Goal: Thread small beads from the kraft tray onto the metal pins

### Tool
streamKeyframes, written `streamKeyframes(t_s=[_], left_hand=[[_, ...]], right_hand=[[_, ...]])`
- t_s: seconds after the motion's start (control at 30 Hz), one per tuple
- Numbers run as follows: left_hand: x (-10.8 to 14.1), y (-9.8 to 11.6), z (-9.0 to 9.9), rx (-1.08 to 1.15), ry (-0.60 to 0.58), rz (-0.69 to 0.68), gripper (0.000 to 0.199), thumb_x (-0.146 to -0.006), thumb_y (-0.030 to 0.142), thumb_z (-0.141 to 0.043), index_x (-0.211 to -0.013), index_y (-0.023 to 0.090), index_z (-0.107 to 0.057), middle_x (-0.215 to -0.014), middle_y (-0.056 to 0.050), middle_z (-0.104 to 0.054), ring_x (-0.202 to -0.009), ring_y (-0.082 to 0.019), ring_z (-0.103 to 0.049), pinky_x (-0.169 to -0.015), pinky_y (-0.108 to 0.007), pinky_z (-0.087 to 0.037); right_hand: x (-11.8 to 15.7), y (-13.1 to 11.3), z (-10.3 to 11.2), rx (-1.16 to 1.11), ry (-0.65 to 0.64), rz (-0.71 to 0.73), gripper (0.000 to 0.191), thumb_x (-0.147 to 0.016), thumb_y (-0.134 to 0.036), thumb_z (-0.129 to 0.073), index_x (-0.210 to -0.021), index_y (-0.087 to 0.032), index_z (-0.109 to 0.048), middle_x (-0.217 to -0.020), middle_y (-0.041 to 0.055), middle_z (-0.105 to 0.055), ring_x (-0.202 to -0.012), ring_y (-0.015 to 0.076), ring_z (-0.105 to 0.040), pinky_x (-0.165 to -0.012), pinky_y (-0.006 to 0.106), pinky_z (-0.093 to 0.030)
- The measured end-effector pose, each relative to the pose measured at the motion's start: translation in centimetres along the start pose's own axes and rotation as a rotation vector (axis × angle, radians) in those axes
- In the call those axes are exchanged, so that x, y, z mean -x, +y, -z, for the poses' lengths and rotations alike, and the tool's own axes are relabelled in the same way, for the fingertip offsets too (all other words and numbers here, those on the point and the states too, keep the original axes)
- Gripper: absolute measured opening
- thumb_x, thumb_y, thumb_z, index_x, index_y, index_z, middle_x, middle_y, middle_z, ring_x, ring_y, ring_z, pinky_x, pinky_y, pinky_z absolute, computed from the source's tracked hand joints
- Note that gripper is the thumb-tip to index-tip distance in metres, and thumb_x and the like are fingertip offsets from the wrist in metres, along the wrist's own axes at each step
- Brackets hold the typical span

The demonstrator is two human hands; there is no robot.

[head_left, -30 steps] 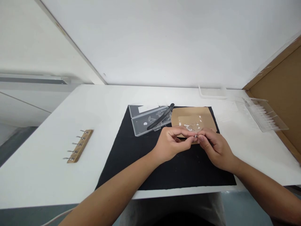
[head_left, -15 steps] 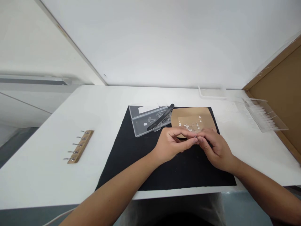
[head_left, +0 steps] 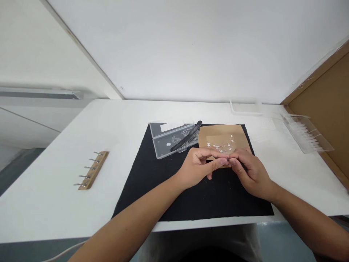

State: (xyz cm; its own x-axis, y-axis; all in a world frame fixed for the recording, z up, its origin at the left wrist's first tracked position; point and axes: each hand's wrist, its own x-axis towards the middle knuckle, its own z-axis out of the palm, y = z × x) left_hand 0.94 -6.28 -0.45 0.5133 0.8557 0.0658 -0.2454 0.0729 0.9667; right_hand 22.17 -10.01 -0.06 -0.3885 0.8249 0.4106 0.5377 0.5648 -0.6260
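Observation:
My left hand (head_left: 197,166) and my right hand (head_left: 249,173) meet fingertip to fingertip above the black mat (head_left: 191,203). Each pinches with thumb and forefinger at a tiny object (head_left: 228,159), too small to name. Just beyond my fingers lies a brown sheet (head_left: 241,133) with several small white and clear bits (head_left: 220,147) scattered over it. Left of that sheet, a clear plastic case (head_left: 160,145) stands open, holding clear nail-tip-like pieces (head_left: 176,139). A dark curved nail file (head_left: 187,136) rests across the case.
On the left of the white table (head_left: 120,120) is a wooden strip (head_left: 94,171) with several metal pegs. A clear box of white tips (head_left: 305,134) sits at the right by a brown board (head_left: 327,98). A shallow clear tray (head_left: 247,109) is at the back wall.
My left thumb has shifted slightly on the tiny object, and a lower left finger now shows beneath the hand. My right hand has hardly moved.

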Motion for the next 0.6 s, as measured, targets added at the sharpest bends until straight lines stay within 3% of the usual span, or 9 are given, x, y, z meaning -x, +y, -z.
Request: streamKeyframes(t_s=[0.6], left_hand=[[0.21, 0.08, -0.23, -0.118, 0.027, 0.008, 0.036, -0.091, 0.045, -0.077, -0.106, 0.012, -0.082, -0.107, -0.012, -0.078, -0.05, -0.005, -0.06, -0.037, -0.014, -0.049]], right_hand=[[0.03, 0.35, -0.11, 0.012, 0.011, -0.033, 0.017, -0.111, -0.028, -0.049, -0.106, -0.026, -0.065, -0.087, 0.0002, -0.068, -0.08, 0.0178, -0.061, -0.079, 0.036, -0.041]])
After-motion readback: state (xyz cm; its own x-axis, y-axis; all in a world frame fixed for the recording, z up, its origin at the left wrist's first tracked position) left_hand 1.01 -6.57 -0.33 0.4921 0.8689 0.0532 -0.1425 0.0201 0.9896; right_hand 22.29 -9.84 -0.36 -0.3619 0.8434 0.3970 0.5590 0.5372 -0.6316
